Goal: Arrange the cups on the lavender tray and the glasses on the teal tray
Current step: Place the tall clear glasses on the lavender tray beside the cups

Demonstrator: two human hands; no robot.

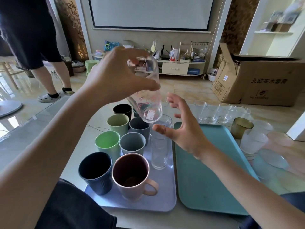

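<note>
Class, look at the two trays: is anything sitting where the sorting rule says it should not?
Yes. Clear glasses stand on the lavender tray beside the cups, while the teal tray holds none. The left hand holds a printed glass tilted above the cups.

Head view — forward-down, close over table (pixel 77 154)

floor: glossy beige tiles (pixel 181 86) | wall: white projector screen (pixel 150 12) | right: open cardboard box (pixel 264 80)
</note>
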